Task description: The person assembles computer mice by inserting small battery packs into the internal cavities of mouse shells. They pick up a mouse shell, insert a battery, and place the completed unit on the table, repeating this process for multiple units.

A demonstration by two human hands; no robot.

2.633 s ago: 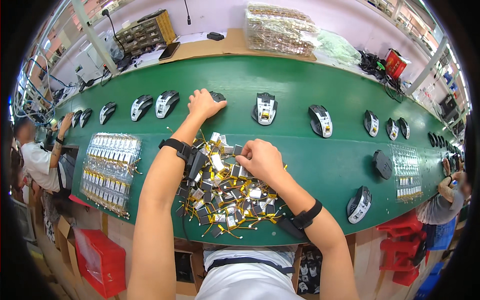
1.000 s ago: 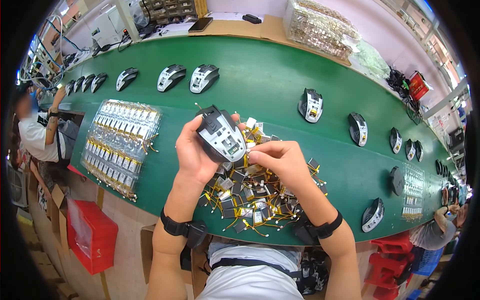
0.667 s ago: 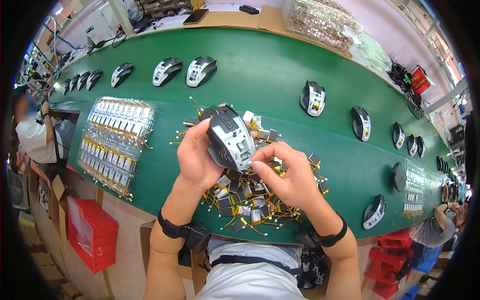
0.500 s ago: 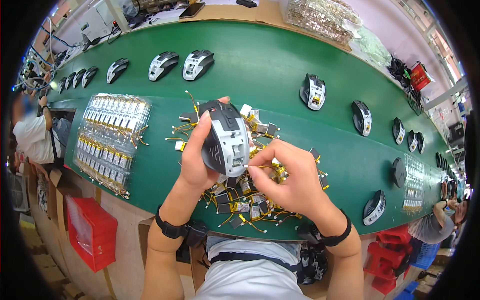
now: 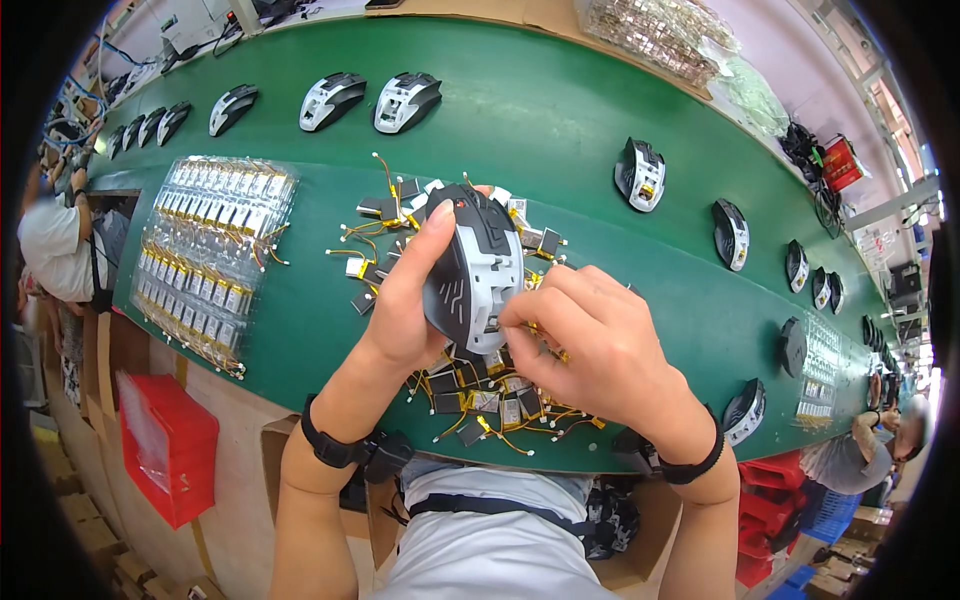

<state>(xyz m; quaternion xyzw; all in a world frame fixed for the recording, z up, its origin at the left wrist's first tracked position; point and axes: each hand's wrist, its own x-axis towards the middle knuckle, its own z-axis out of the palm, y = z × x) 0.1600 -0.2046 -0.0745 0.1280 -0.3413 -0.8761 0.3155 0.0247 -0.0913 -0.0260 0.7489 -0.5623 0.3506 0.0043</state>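
My left hand [image 5: 402, 305] grips a black and grey computer mouse [image 5: 455, 295] above the bench, its thumb along the left side. The mouse is tilted, with an open recess in its grey part facing me. My right hand [image 5: 605, 350] is closed in a pinch at the recess. Its fingertips hold a thin battery lead, whose connector they now mostly hide. Below both hands lies a loose pile of small flat batteries [image 5: 485, 402] with yellow tape and thin wires.
On the green bench [image 5: 520, 90], several mice, such as one mouse [image 5: 408, 103], stand along the far side and right. A plastic tray of batteries [image 5: 215, 250] lies left, another tray [image 5: 820, 370] far right. A red crate [image 5: 170, 450] stands below left. Other people sit at both ends.
Both hands and the mouse have shifted slightly right in view. My right fingertips have closed in on the recess, covering the white connector that showed before. The whole view has also moved a little.
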